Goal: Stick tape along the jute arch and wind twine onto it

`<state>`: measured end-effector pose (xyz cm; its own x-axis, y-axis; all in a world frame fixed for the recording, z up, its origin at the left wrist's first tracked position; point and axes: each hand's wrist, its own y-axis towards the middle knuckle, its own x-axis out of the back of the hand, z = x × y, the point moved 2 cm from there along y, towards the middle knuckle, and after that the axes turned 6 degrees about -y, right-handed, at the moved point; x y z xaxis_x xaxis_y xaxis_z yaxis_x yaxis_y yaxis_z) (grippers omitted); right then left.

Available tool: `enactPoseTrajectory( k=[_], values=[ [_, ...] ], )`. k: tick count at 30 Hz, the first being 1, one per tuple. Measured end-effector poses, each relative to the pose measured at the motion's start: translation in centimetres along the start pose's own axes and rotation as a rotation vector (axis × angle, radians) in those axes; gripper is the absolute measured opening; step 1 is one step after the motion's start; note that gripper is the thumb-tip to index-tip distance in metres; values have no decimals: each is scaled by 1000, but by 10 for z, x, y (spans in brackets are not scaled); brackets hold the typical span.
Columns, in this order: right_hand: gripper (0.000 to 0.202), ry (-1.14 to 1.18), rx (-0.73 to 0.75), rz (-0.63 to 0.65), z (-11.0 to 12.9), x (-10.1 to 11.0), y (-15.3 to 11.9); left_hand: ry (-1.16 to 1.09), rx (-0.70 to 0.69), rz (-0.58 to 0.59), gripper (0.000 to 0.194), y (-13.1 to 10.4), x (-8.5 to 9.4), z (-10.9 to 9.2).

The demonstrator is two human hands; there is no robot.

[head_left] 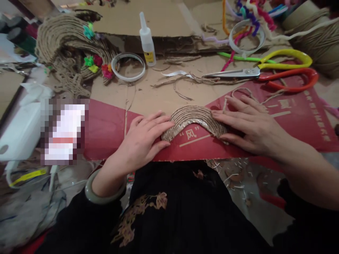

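Note:
An arch of coiled jute twine (196, 112) lies flat on the red printed cardboard (106, 130) in front of me, with a shiny strip along its inner edge. My left hand (144, 139) holds its left end, fingers over the top and thumb at the lower tip. At the opposite end, my right hand (247, 123) presses the rows between fingers and thumb. A loose twine tail (242, 91) loops up behind the right fingers.
Behind the arch stand a glue bottle (147, 46) and a tape roll (128, 67). Scissors (249, 72) lie at the right, near a twine spool (315, 38). A larger decorated twine arch (60, 35) is at the back left; a white power bank (22, 130) lies left.

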<state>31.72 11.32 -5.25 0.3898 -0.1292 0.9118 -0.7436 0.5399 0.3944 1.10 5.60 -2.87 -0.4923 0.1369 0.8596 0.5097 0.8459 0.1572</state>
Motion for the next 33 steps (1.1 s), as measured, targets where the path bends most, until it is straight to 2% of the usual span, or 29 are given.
enactPoseTrajectory(
  k=[10, 14, 17, 20, 27, 33],
  values=[
    [49, 18, -86, 121, -6, 0, 9, -61, 54, -66, 38, 6, -6, 0],
    [48, -8, -137, 160, -4, 0, 15, -95, 99, -80, 47, 8, -10, 7],
    [46, -1, -154, 147, -4, 1, 17, -204, 96, -136, 58, 9, -11, 13],
    [44, 3, -160, 118, -3, 1, 17, -272, 106, -152, 53, 9, -13, 15],
    [38, -25, -106, 38, -1, -5, 16, -242, 130, -184, 44, 9, -16, 11],
    [40, 58, -209, 72, -6, -3, 18, -246, 109, -165, 48, 10, -13, 10]
  ],
)
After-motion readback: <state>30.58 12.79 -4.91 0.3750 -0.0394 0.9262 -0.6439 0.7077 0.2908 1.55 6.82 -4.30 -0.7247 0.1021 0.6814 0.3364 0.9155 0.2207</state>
